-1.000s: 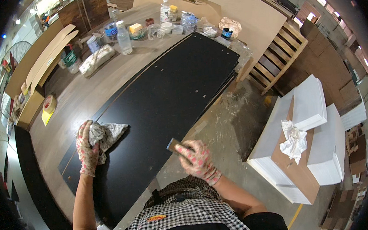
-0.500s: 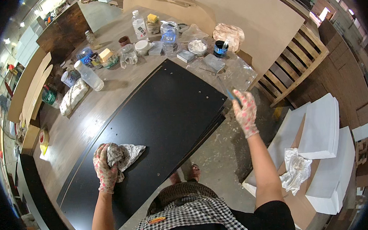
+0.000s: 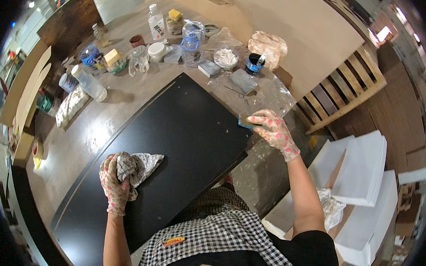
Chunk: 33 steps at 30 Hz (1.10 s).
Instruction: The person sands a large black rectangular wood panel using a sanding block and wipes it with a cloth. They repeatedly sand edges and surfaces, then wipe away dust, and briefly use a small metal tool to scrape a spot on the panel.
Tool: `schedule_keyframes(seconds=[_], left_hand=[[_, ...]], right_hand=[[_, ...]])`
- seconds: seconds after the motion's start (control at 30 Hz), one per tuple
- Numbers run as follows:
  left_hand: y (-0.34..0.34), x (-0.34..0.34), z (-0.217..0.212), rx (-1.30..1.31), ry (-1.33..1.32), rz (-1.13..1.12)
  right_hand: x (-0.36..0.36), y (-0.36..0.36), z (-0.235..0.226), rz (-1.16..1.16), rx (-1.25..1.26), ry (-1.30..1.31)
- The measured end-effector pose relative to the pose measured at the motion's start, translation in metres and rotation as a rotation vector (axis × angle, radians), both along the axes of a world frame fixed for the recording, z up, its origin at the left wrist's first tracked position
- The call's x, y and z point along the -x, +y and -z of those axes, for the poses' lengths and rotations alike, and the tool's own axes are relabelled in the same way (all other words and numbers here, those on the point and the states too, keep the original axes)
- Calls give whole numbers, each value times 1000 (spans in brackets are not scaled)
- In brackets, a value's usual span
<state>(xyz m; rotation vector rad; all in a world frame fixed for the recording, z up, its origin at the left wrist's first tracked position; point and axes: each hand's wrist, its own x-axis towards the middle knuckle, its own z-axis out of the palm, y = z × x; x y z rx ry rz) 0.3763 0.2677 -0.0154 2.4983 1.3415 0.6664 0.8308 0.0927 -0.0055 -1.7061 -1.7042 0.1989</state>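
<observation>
A black panel lies slantwise across the worktable, its right corner beside my right hand. My left hand, in a white glove with pink dots, is closed round a crumpled grey-white rag that rests on the panel. My right hand, gloved alike, pinches a small scraper with a bluish part at the panel's right corner. Part of the scraper is hidden by the fingers, and its blade is hard to make out.
Bottles, jars and sponges stand along the far side of the worktable, among them a clear bottle. A dark can and grey blocks sit beyond the panel. At right are a slatted wooden pallet and white boxes.
My right hand has come down and left, bringing the scraper to the panel's right corner. The left hand still grips the rag on the panel. The whole view has shifted slightly.
</observation>
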Motion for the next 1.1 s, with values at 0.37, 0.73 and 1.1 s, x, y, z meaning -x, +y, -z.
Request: schedule_keyframes(seconds=[0.37, 0.73, 1.1], left_hand=[[-30, -99, 6, -38, 28, -225], [-43, -125, -6, -133, -113, -334], [-53, -149, -20, -78, 185, -202]], right_hand=[[-41, 18, -4, -259, -18, 49], [-57, 31, 4, -308, -23, 21], [-55, 47, 7, -200, -134, -9]])
